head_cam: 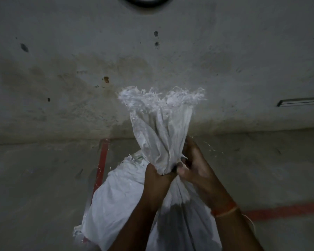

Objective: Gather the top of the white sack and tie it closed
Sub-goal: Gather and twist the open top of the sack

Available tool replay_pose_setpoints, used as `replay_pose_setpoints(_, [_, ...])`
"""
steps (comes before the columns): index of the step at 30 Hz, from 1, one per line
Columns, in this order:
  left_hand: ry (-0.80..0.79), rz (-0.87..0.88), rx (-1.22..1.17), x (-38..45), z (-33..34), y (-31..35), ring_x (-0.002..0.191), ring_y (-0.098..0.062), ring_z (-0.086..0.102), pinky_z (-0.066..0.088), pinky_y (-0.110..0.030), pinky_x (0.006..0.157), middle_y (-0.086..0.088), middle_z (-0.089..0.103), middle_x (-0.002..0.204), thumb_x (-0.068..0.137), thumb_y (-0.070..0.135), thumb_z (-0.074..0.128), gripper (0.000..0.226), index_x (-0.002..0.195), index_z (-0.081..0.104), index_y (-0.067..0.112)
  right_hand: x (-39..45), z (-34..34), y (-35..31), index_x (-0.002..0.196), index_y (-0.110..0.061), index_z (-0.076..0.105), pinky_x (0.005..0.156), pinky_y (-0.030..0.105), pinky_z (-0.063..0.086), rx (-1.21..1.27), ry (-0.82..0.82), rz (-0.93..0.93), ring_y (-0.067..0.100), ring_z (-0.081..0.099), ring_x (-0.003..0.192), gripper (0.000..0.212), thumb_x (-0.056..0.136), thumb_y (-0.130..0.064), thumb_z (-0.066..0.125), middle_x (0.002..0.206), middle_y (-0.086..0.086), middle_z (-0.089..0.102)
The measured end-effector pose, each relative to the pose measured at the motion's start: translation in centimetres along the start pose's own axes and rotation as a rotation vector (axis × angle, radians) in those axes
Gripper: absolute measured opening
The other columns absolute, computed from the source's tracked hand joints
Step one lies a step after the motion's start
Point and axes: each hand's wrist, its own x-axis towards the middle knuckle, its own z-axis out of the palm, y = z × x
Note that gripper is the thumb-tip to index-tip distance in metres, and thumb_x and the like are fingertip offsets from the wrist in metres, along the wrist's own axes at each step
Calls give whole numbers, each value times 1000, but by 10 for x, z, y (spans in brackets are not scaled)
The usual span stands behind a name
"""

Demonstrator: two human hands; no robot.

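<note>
A full white woven sack (116,200) stands on the floor in front of me. Its top is bunched into a narrow neck, and the gathered cloth (161,127) rises upright above it to a frayed edge. My left hand (156,175) grips the neck from the left. My right hand (190,163) closes around the same neck from the right, with an orange thread band on its wrist. Both hands touch at the neck. I see no string or tie around the neck; the hands hide that spot.
A stained grey concrete wall (152,60) rises just behind the sack. Red painted lines (101,163) run across the grey floor to the left and right. A dark curved cable (143,2) hangs at the top. A metal slot (301,101) sits in the wall at right.
</note>
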Motion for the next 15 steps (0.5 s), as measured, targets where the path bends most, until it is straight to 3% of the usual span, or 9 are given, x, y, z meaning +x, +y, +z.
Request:
replay_pose_setpoints(2, [48,-1,-138,2,3,-1,105,-19,73,61,-28,85,0,76,104,85,7,77,30,108,66,22,-17,-4,22,156,-30,13,111,24,37,-92,-8,39,-2,34,142,93,86,-12,72,159,-13,33])
replay_pose_setpoints(4, [85,-13,-237,4,4,-2,107,-19,73,58,-36,93,-3,77,110,81,15,80,37,116,67,20,-22,-3,45,155,-32,1,110,18,38,-222,-117,90,-10,27,143,107,83,-15,78,162,-15,19])
replay_pose_setpoints(7, [95,-34,-269,8,4,-10,100,-10,70,53,-23,85,10,73,97,79,21,80,31,101,61,33,-15,2,67,151,-46,-8,121,23,25,-471,-191,64,-9,17,146,121,72,-43,84,159,-26,14])
replay_pose_setpoints(10, [115,-83,-273,12,10,-13,107,-12,63,47,-35,105,11,63,106,71,33,80,41,101,53,38,-3,13,83,142,-65,3,115,13,28,-493,-64,31,-16,29,137,101,69,-68,72,145,-41,28])
replay_pose_setpoints(12, [156,-76,-258,15,11,-20,116,-15,60,42,-38,113,9,64,111,77,30,81,38,103,54,37,3,23,101,142,-48,31,111,30,40,-555,132,-15,-3,46,129,79,75,-54,73,135,-29,46])
replay_pose_setpoints(13, [162,-64,-249,16,12,-22,116,-15,62,45,-39,111,6,66,113,83,26,79,32,102,56,36,6,27,110,136,-39,42,107,37,44,-599,235,-39,4,51,122,69,76,-35,75,127,-20,52])
replay_pose_setpoints(15, [108,-70,-269,15,13,-26,105,-12,70,56,-31,95,0,71,114,85,28,78,24,104,62,29,13,36,113,123,-32,52,97,37,50,-597,389,-70,11,56,107,55,75,-9,69,110,-12,54])
